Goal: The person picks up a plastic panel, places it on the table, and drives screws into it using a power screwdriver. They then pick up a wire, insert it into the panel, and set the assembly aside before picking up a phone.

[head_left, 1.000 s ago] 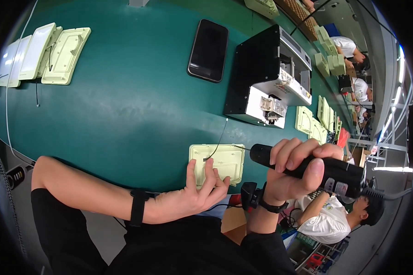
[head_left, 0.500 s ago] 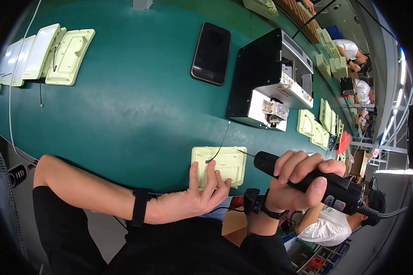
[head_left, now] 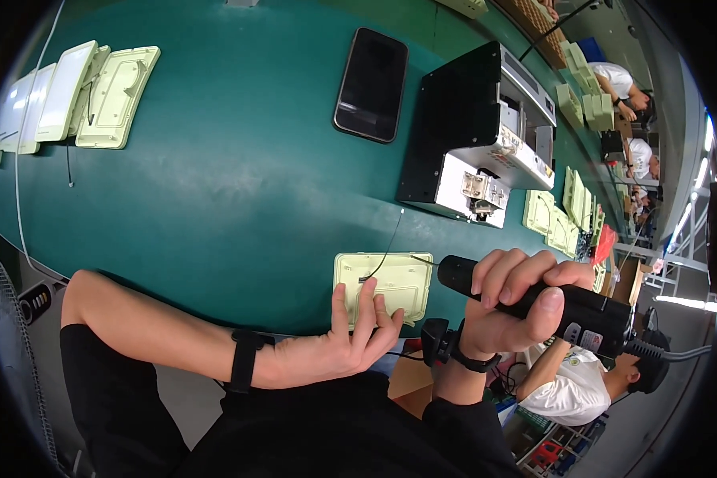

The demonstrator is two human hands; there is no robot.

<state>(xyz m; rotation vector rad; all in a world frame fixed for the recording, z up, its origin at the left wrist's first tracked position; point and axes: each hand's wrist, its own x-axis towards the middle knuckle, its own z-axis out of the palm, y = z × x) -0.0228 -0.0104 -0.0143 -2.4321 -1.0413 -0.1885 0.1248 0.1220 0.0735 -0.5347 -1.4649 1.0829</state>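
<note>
Green, softly shining tabletop (head_left: 239, 199) is spread beneath it all, and straight to the grip: a black cylindrical electric screwdriver (head_left: 589, 319) is firmly wrapped by the right hand (head_left: 527, 284), fingers curled over, thumb laid along the near side. Leftward from that grip a slim metal bit (head_left: 425, 260) is aimed at the far right corner of a pale green moulded plastic panel (head_left: 398, 299); whether a screw is met there cannot be made out. Left of the grip, the panel appears steadied by the left hand (head_left: 350, 338), fingers loosely spread, nothing clasped. Good work here would probably be served by a squarely aligned bit, even pressure, and the thin black cable (head_left: 394, 239) kept clear. Raised ribs and a rounded rim are shown on that panel! Beyond the grip, a boxy black-and-silver machine (head_left: 454, 119) is stood, all hard metal edges; left of that, a glossy smartphone (head_left: 372, 85) is laid flat. Far left of the grip, similar panels (head_left: 118, 95) are clustered, some smooth and white-faced.
</note>
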